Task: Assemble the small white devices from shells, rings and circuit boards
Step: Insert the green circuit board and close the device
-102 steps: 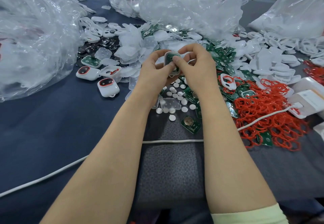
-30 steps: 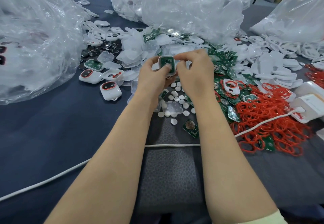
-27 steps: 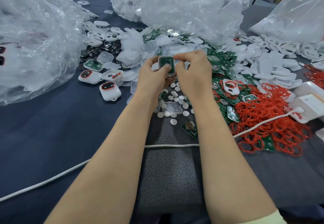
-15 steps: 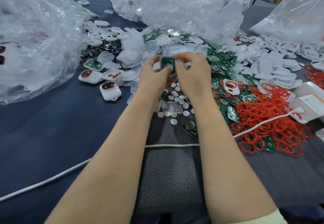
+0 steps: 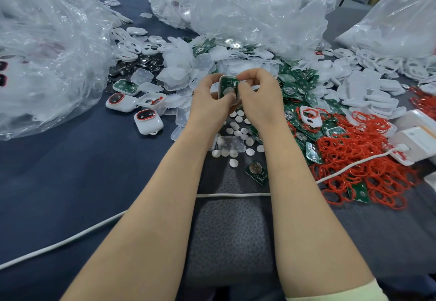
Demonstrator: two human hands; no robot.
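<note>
A half-built device is held just above the table at the middle of the scene: a white shell [image 5: 221,83] with a green circuit board [image 5: 228,86] lying in its open face. It is gripped from the left and below by the left hand [image 5: 207,105], whose fingers are curled behind the shell and whose thumb is laid on the lower part of the board. The upper right edge is pinched between thumb and forefinger of the right hand [image 5: 262,98], with the remaining fingers loosely curled. Whether anything small is held inside that pinch cannot be told.

The shell's long axis stands nearly upright in the view, with the board's face turned toward the camera. The board is judged to be in the course of being seated. The coming move therefore turns on the far, upper right corner, which lies under the right-hand pinch, while the near end is anchored by the left thumb.

The red rings [image 5: 361,159] are heaped to the near right, closer to the right hand. The small white discs [image 5: 238,131] lie directly beneath the hands. Finished devices [image 5: 148,121] are set to the left, closer to the left hand.
</note>
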